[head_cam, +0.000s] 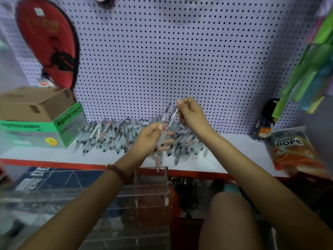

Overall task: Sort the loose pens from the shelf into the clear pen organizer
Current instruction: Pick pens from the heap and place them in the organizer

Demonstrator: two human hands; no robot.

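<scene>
**deskrat:** Knee [230, 213] and both bare forearms are closest to the lens, and the clear pen organizer [151, 195] sits right between them, below the shelf edge. Can't tell if anything's in its compartments, too blurry.

**inkdrop:** ok, and the hands?

**deskrat:** Left hand [153, 136], the one with the bead bracelet [115, 170], is curled round the lower ends of a clear pen [172, 118] and a dark-clipped pen [166, 112], both tilted up. Right hand [191, 114] pinches the clear pen's top end.

**inkdrop:** where's the rest?

**deskrat:** Loose pens [111, 134] are heaped along the white shelf [225, 159] against the pegboard [180, 60], directly behind the hands. Green Agnite box [54, 130] is just left of the heap, and the jump rope pack [292, 152] is well off to the right.
</scene>
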